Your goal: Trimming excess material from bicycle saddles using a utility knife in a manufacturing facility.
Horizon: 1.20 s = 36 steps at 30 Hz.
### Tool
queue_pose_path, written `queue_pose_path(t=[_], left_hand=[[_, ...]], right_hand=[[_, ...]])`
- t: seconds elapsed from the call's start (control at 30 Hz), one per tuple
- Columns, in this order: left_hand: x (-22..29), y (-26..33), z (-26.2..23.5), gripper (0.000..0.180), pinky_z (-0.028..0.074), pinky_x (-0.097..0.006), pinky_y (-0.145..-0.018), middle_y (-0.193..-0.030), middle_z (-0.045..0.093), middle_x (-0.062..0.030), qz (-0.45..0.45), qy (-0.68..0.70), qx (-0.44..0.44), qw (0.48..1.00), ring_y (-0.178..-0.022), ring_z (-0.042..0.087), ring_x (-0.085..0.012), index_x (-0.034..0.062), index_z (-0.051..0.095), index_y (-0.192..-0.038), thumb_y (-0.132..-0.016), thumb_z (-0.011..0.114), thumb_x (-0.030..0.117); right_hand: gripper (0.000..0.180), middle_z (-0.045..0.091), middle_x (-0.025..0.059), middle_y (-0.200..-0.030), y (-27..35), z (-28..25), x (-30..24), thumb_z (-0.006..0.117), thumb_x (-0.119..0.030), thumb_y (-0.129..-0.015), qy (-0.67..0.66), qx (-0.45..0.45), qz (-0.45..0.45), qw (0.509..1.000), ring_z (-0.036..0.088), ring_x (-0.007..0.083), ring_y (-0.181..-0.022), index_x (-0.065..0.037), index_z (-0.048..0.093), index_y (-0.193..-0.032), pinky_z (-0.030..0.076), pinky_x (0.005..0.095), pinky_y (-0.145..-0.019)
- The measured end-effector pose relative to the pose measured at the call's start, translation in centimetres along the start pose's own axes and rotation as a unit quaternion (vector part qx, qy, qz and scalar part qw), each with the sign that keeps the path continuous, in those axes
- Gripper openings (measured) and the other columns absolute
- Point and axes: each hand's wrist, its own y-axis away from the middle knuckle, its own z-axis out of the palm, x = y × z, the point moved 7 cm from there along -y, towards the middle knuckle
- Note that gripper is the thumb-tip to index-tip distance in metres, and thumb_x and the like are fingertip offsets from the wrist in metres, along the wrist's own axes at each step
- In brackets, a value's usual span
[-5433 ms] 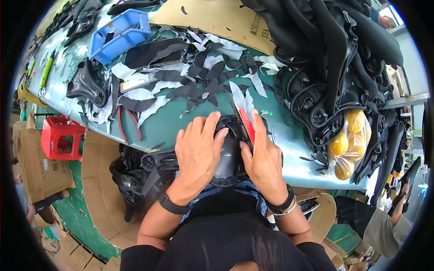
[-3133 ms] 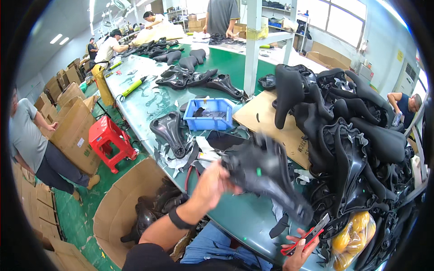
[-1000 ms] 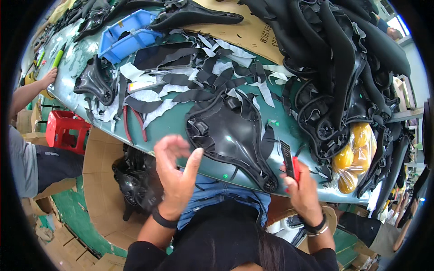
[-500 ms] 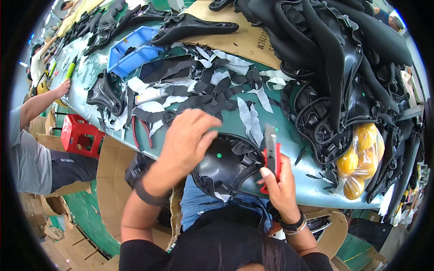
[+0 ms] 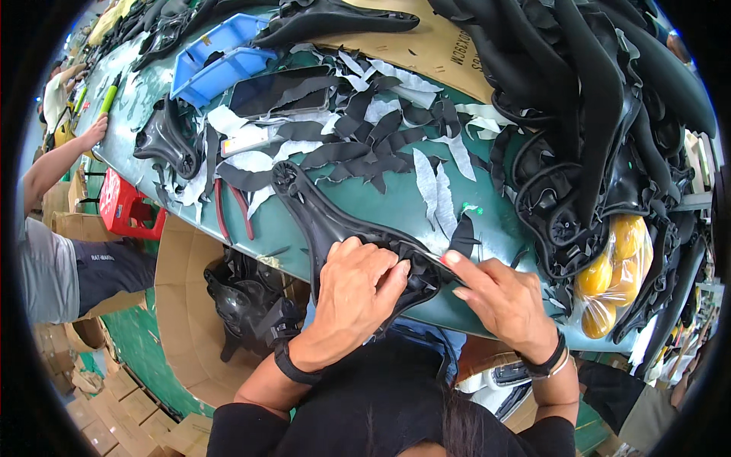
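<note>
A black bicycle saddle [image 5: 329, 217] lies underside up at the table's front edge, its narrow nose pointing to the far left. My left hand [image 5: 352, 288] is closed on its near side, fingers curled at the rim. My right hand [image 5: 504, 295] grips a red-handled utility knife [image 5: 445, 260] at the saddle's right rim. Most of the knife is hidden by my fingers, and its blade lies along the edge of the cover. Beyond the saddle are black and whitish trimmed fabric strips [image 5: 350, 152].
Red-handled pliers [image 5: 232, 209] and a smaller saddle-shaped part [image 5: 169, 141] lie left, near a blue bin [image 5: 221, 65]. Saddles [image 5: 571, 137] are piled at right by a bag of yellow round items [image 5: 613, 278]. A cardboard box [image 5: 183, 320] stands below left. Another person's hand [image 5: 95, 131] is far left.
The saddle has turned so its nose shows at the far left. My left hand has come down onto its near side. My right hand has brought the upright knife down to the rim.
</note>
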Motion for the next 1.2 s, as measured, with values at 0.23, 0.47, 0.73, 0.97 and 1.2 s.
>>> queue_pose_path(t=[0.23,0.47,0.73,0.97,1.2], left_hand=[[-0.7,0.1,-0.9,0.014,0.036,-0.036,-0.064,-0.061,0.056,-0.0046,0.0,0.062,-0.008,0.998,-0.064,0.047,-0.0218,0.0051,0.062,-0.067,-0.077,0.069,0.012],[-0.4,-0.1,-0.2,0.017,0.036,-0.033,-0.067,-0.059,0.055,-0.002,0.011,0.084,-0.071,0.994,-0.065,0.047,-0.0197,0.0059,0.061,-0.063,-0.075,0.071,0.013],[-0.6,-0.1,-0.5,0.018,0.036,-0.032,-0.072,-0.062,0.058,-0.0014,-0.006,0.168,-0.056,0.984,-0.069,0.048,-0.0179,0.0056,0.065,-0.067,-0.081,0.068,0.017],[-2.8,0.3,-0.2,0.023,0.039,-0.03,-0.082,-0.067,0.062,-0.0039,-0.12,0.453,-0.022,0.883,-0.083,0.05,-0.0137,0.001,0.065,-0.073,-0.09,0.062,0.017],[-2.1,-0.2,0.9,0.024,0.045,-0.03,-0.076,-0.09,0.059,-0.0072,-0.188,0.48,-0.129,0.847,-0.076,0.056,-0.0162,-0.0018,0.061,-0.076,-0.091,0.06,0.017]], right_hand=[[0.064,0.042,0.0062,-0.066,1.0,-0.1,-0.1,0.062,-0.007,-0.076,0.073,-0.083,-0.028,0.993,0.054,0.0228,-0.052,-0.024,0.052,-0.136,0.044,0.0346,-0.045],[0.059,0.044,0.0061,-0.066,-0.5,-0.5,-0.6,0.063,-0.008,-0.079,0.014,-0.026,-0.036,0.999,0.052,0.0218,-0.046,-0.025,0.054,-0.135,0.042,0.0349,-0.043],[0.051,0.047,0.0079,-0.069,3.8,1.7,0.5,0.065,-0.014,-0.083,0.045,-0.05,0.036,0.997,0.053,0.0234,-0.047,-0.023,0.055,-0.133,0.042,0.0363,-0.041],[0.062,0.055,0.0134,-0.077,7.2,4.4,-2.4,0.069,-0.014,-0.084,-0.01,0.008,0.155,0.988,0.058,0.0332,-0.052,-0.016,0.044,-0.14,0.046,0.0434,-0.045],[0.058,0.058,0.0146,-0.075,7.1,2.8,-3.0,0.067,-0.018,-0.085,0.005,0.019,0.226,0.974,0.06,0.0342,-0.054,-0.016,0.046,-0.139,0.047,0.0446,-0.047]])
